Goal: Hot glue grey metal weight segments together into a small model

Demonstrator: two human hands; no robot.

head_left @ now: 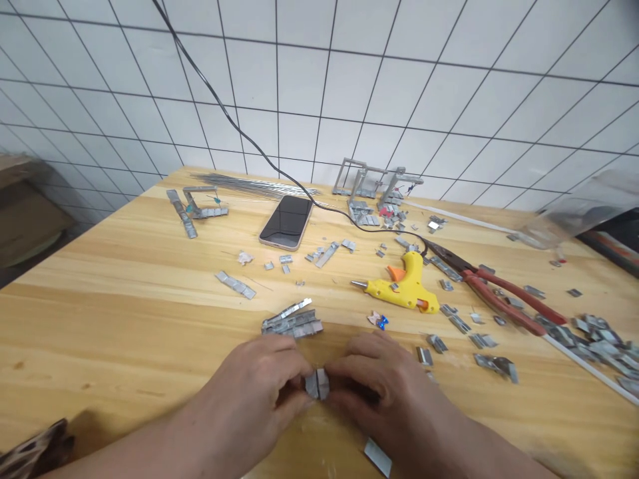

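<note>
The left hand [269, 374] and the right hand [383, 374] meet above the smooth, pale-grained wooden surface [124, 279], the fingers of each pinching a small grey piece [323, 383] between them; a dark seam splits its face. Work seems partway along: upright angular frames [392, 187] at the back look assembled, while the many loose metal-looking bits [602, 338] at the right appear unjoined. Just beyond the left hand lie dull grey channel-shaped strips [294, 324], bunched together. Past the right hand rests a yellow plastic glue gun [405, 291], near red-handled pliers [506, 303]. Farther back are a glossy smartphone [287, 223] and thin, straight rods [249, 184], below the white tiled wall [299, 80]
</note>
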